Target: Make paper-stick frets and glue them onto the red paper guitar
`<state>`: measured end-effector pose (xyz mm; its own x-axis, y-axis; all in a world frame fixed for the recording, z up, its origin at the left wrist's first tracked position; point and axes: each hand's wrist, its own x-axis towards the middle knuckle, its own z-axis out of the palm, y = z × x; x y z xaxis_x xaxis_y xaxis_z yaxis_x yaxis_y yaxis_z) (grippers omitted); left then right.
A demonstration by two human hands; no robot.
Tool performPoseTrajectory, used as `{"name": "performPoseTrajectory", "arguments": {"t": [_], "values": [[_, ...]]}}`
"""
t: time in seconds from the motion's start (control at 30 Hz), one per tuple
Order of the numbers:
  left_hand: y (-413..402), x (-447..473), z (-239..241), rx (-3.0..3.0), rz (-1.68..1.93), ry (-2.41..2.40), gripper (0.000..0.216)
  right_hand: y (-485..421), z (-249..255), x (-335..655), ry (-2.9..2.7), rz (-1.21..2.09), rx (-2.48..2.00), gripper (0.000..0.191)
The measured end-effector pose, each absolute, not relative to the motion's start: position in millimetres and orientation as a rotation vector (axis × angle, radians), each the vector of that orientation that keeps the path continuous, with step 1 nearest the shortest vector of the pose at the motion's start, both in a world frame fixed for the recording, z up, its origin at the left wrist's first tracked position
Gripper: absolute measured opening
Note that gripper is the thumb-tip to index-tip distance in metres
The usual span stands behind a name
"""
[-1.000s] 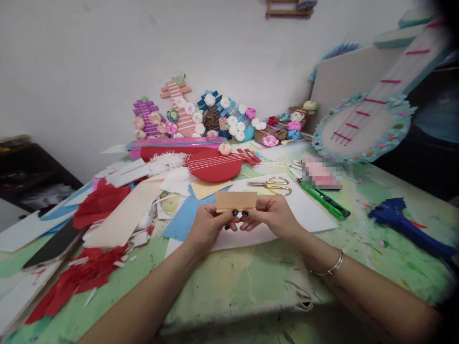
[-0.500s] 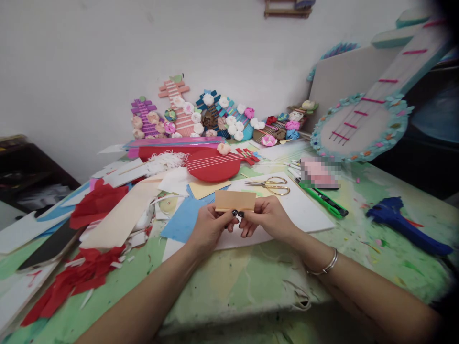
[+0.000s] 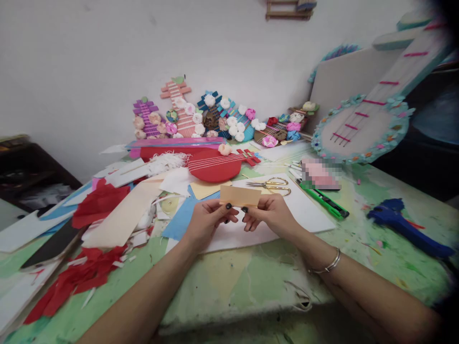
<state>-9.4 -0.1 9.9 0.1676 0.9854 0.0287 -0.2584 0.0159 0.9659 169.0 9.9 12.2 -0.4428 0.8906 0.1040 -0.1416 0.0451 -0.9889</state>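
Note:
A small tan piece of paper [image 3: 241, 195] is held up between both hands over a white sheet [image 3: 304, 217]. My left hand [image 3: 208, 217] pinches its lower left edge with thumb and fingers. At the lower right edge, my right hand [image 3: 274, 215] grips it the same way, the two thumbs a little apart. Gold-handled scissors [image 3: 276, 185] lie on the white sheet just behind the right hand. Blue paper [image 3: 179, 219] and a yellow paper piece [image 3: 204, 189] lie beside and behind the left hand.
A red paper lute [image 3: 215, 166] lies behind the hands. Right of the sheet are a green box cutter [image 3: 328, 203] and a blue glue gun [image 3: 409, 227]. Red paper scraps [image 3: 82, 272] and a beige strip [image 3: 122, 215] cover the left side. Several flower-decorated lutes [image 3: 182, 117] lean against the wall.
The tan paper has shifted slightly right and up and tilts a little now. My thumbs have moved apart along its lower edge.

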Motion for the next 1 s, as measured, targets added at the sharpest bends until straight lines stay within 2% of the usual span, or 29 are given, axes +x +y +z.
{"name": "performPoseTrajectory", "arguments": {"t": [0.57,1.0], "values": [[-2.6,-17.0,7.1,1.298,1.371,1.004,0.024,8.9,11.0,168.5,-1.49,1.631,-0.751,0.034],[-3.8,-15.1,10.1,1.298,1.381,1.028,0.024,9.9,7.6,166.7,-1.455,1.672,-0.754,0.032]]}}
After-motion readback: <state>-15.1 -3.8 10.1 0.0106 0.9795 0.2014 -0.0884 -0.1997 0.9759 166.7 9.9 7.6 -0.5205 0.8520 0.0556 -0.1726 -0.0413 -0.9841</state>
